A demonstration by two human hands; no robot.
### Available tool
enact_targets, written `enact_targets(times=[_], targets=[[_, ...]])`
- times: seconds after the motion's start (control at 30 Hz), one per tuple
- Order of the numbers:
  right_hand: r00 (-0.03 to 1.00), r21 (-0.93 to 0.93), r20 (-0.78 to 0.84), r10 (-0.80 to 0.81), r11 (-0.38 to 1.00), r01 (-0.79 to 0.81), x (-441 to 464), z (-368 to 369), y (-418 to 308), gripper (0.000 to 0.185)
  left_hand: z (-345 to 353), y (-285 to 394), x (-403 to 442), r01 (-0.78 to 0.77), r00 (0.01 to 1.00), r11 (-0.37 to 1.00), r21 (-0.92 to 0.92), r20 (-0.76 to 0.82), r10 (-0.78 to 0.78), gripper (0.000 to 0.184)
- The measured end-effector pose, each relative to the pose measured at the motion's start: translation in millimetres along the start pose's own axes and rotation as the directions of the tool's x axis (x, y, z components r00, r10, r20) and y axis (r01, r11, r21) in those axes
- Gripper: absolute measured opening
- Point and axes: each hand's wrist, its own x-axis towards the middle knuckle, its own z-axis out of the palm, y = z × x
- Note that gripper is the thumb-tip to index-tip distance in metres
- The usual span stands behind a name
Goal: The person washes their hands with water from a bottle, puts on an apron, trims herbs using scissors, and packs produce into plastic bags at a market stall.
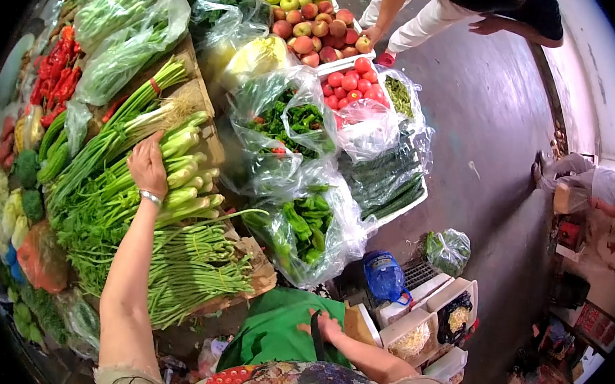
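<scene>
My left hand (pixel 149 165) lies on a bunch of pale-stemmed celery (pixel 183 160), its fingers stretched along the stalks and their tips partly hidden among them. A bracelet circles the wrist. Beside it are long green onions (pixel 106 129), the upper bunch tied with a red band. Nearer me lie thin green stems (pixel 200 270) in a broad heap. My right hand (pixel 327 328) is low in front of my body, against a green cloth (pixel 275 327), fingers apart. A dark strap (pixel 318 337) crosses beside that hand; I see no vegetable in it.
Bagged peppers (pixel 305 228), cucumbers (pixel 388 177), tomatoes (pixel 355 87) and peaches (pixel 312 37) stand to the right of the greens. A blue water jug (pixel 386 276) and white crates (pixel 411 337) sit near my right arm. Another person's hand (pixel 370 37) touches the fruit box.
</scene>
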Motion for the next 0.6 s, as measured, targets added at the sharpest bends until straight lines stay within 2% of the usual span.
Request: enact_targets(times=[0.13, 0.2, 0.3, 0.6], targets=[[0.998, -0.014, 0.029, 0.048, 0.999, -0.048, -5, -5, -7, 0.093, 0, -1, 0, -0.004, 1.0, 1.0, -0.027, -0.007, 0.004, 0.038], [0.988, 0.063, 0.045, 0.15, 0.986, -0.153, 1, -5, -9, 0.094, 2, -3, 0, -0.009, 1.0, 1.0, -0.019, -0.008, 0.009, 0.037], [0.996, -0.044, 0.033, 0.084, 0.996, -0.082, -3, -10, -13, 0.094, 0, 1, 2, -0.004, 1.0, 1.0, -0.011, -0.023, 0.003, 0.037], [0.998, -0.04, 0.017, 0.058, 0.998, -0.058, -10, -16, -18, 0.094, 0, -2, 0, -0.019, 1.0, 1.0, -0.003, -0.014, 0.019, 0.033]])
